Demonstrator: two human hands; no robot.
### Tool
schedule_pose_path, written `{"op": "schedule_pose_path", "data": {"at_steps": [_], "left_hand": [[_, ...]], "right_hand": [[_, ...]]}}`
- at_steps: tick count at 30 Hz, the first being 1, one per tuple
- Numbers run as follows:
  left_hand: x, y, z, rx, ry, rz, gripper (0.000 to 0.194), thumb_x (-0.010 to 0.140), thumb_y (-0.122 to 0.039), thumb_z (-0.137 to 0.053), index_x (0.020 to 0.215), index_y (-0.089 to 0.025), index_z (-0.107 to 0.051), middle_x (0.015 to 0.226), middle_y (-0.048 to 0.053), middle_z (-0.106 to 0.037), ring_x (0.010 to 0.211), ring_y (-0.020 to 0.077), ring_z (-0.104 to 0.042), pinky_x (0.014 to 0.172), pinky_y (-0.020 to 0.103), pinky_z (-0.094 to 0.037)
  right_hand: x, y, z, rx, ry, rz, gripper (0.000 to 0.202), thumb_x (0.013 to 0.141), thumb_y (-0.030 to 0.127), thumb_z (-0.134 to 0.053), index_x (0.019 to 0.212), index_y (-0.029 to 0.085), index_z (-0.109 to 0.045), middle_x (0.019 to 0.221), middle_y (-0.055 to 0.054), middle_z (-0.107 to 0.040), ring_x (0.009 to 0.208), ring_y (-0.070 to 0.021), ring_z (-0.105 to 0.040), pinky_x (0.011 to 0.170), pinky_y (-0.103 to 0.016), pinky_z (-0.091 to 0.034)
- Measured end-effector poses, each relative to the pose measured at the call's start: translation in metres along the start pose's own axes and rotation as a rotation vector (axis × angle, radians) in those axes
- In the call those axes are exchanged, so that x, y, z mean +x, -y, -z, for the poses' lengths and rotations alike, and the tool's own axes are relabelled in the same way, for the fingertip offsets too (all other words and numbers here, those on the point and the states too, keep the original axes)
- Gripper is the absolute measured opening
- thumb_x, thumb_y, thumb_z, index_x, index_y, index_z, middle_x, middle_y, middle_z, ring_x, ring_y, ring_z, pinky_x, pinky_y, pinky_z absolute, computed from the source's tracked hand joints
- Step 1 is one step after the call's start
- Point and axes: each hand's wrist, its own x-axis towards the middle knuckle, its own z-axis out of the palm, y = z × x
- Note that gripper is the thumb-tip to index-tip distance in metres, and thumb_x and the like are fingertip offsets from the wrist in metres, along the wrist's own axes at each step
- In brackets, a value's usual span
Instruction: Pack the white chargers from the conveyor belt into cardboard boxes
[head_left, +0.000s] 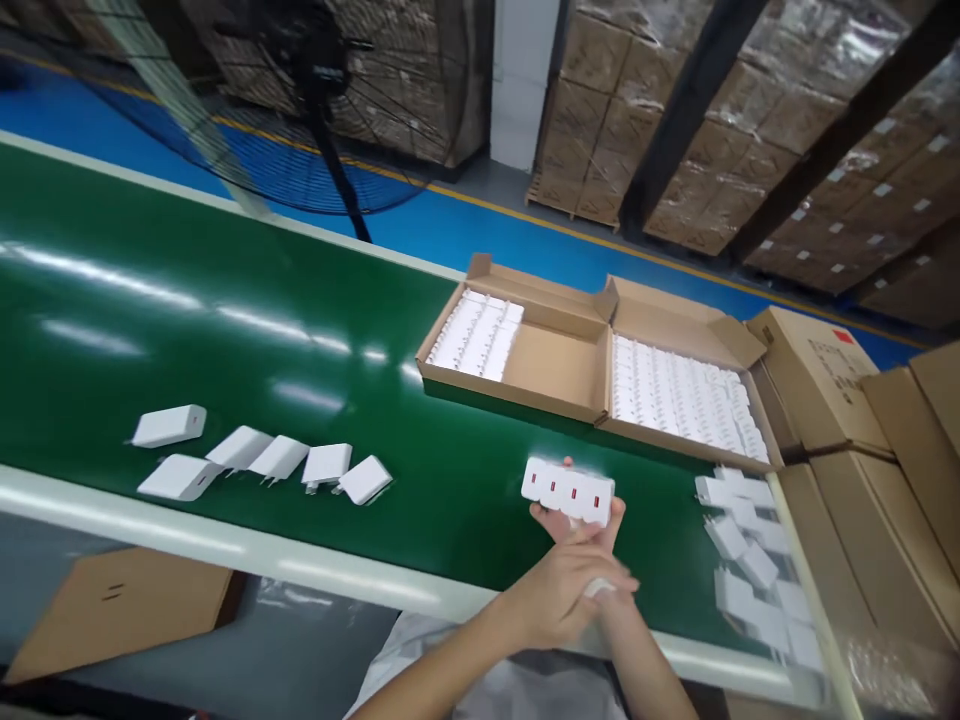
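My right hand [613,520] is palm up around a row of several white charger plugs [568,490], each with a small red port facing up. Its thumb is at the right end, and fingertips show at the left and far sides. Over the right wrist, my left hand [566,590] is closed, with its fingers curled. A small white piece [598,587] shows between its fingers, too covered to make out. Farther left on the green belt lie several loose white chargers [277,458]. At the right edge is a scattered cluster of white chargers [750,530].
Beyond my hands, an open carton [555,358] holds rows of chargers on its left side. Beside it, another open carton [679,312] is packed with chargers. Cardboard boxes [832,375] stand at the right. A large fan [315,90] rises behind the green belt [225,350].
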Motion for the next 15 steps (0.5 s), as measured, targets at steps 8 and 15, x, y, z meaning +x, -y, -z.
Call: {"op": "schedule_pose_path", "data": {"at_steps": [8,15], "left_hand": [[-0.135,0.043,0.082,0.371,-0.77,0.355,0.025,0.093,-0.023,-0.04,0.089,-0.02,-0.065,0.071,0.002,-0.064,0.062,0.0155,-0.059,0.058,0.027,-0.048],[-0.17,0.058,0.088,0.531,-0.893,0.271,0.025,0.09,-0.014,-0.037,0.092,-0.02,-0.061,0.068,0.003,-0.062,0.057,0.0153,-0.055,0.054,0.027,-0.045]], "right_hand": [[0.191,0.092,0.0,-0.625,0.223,0.224,0.09,0.057,0.04,-0.074,0.134,0.027,-0.031,0.132,-0.009,-0.043,0.124,-0.031,-0.042,0.107,-0.048,-0.03],[0.249,0.059,-0.02,-0.791,0.413,0.122,0.1,0.062,0.062,-0.069,0.141,0.023,-0.023,0.14,-0.014,-0.037,0.134,-0.0305,-0.031,0.111,-0.049,-0.025]]}}
